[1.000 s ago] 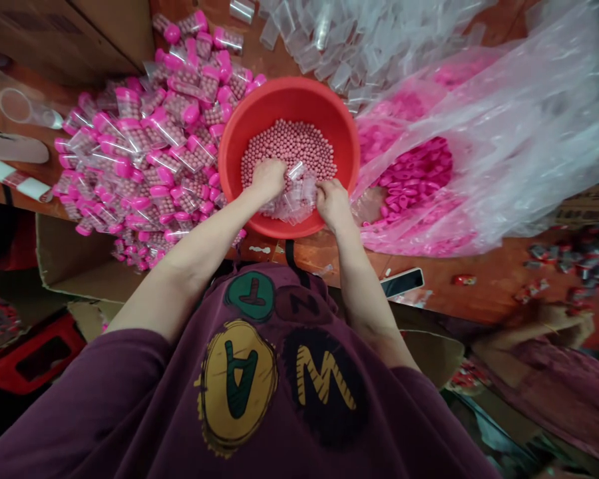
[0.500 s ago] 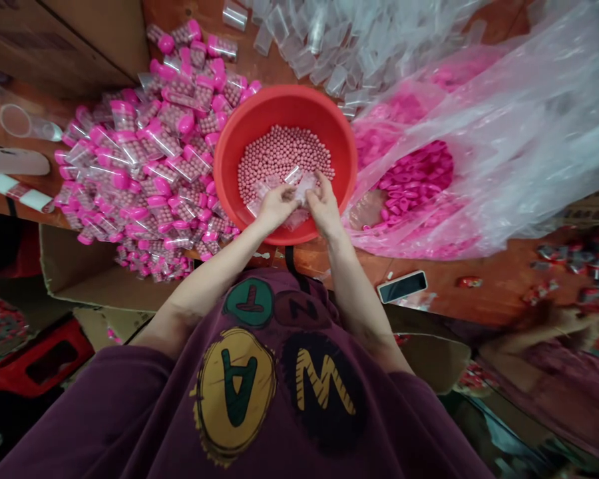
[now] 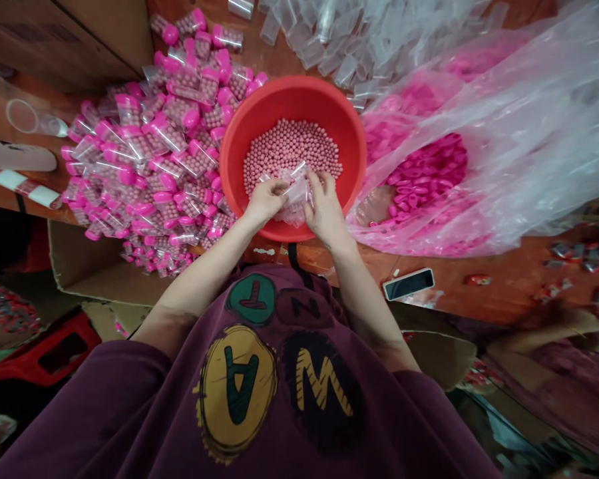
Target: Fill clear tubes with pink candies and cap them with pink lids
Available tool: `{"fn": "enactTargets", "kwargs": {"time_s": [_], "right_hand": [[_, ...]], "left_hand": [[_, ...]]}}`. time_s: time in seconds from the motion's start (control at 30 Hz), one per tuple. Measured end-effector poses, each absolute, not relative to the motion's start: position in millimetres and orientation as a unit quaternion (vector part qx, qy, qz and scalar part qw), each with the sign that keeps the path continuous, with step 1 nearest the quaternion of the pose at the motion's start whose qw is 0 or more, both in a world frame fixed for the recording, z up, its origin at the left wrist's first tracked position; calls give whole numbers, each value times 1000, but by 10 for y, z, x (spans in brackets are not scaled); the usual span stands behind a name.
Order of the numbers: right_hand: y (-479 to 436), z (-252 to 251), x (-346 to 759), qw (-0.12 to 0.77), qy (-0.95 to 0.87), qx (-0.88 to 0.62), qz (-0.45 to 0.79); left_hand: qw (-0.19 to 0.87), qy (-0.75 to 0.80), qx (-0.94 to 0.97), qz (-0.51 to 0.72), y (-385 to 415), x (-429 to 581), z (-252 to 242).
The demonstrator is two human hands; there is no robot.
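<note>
Both of my hands are in the lower part of a red plastic basin (image 3: 358, 156) that holds a heap of small pink beads (image 3: 292, 141). Between them is a cluster of clear plastic tubes (image 3: 296, 196), lying over the near beads. My left hand (image 3: 265, 201) has its thumb and fingers closed on the cluster's left side. From the right, my right hand (image 3: 326, 207) grips the same cluster, its thumb low and its fingers bent over the top edge. The fingers partly cover the tubes, so how full each one is cannot be seen.
Bead-filled tubes with pink caps (image 3: 164, 153) are heaped on the left. Empty clear tubes (image 3: 329, 33) lie behind the basin. An open plastic bag (image 3: 519, 133) of pink caps (image 3: 429, 173) sits right. Nearer are a phone (image 3: 408, 285) and another person's arm (image 3: 534, 339).
My right hand's fingers have spread wider around the tubes, and my left hand has shifted slightly left. The whole view has moved a little.
</note>
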State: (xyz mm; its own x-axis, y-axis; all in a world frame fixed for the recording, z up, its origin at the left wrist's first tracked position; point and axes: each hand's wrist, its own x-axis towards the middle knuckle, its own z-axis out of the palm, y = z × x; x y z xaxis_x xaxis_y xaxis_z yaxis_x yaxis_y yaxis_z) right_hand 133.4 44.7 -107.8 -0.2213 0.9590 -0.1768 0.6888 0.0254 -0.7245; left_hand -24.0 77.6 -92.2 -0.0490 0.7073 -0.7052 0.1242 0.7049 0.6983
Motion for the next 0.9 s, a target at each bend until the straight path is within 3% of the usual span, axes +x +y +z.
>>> {"fn": "enactTargets", "kwargs": {"time_s": [0.13,0.33,0.5,0.67,0.77,0.9], "right_hand": [[441,-770,1437,41,-801,-511,309],[488,-869,1711,18,-768,-574,284],[1057,-976,1479,8,-720,-645,256],[1520,-1103,1189,-58,-712,-674,189],[1525,-1263,1280,1,-715,-676,181],[1438,-1509,1477,82,-699,-675,219]], "left_hand": [[630,645,390,189,767,-440,-878],[473,642,600,65,756,-767,-660],[319,617,719,-20,958,-321,-752],[390,568,718,-96,1005,-27,-757],[370,575,730,18,827,-293,-589],[234,733,579,269,701,-836,-623]]}}
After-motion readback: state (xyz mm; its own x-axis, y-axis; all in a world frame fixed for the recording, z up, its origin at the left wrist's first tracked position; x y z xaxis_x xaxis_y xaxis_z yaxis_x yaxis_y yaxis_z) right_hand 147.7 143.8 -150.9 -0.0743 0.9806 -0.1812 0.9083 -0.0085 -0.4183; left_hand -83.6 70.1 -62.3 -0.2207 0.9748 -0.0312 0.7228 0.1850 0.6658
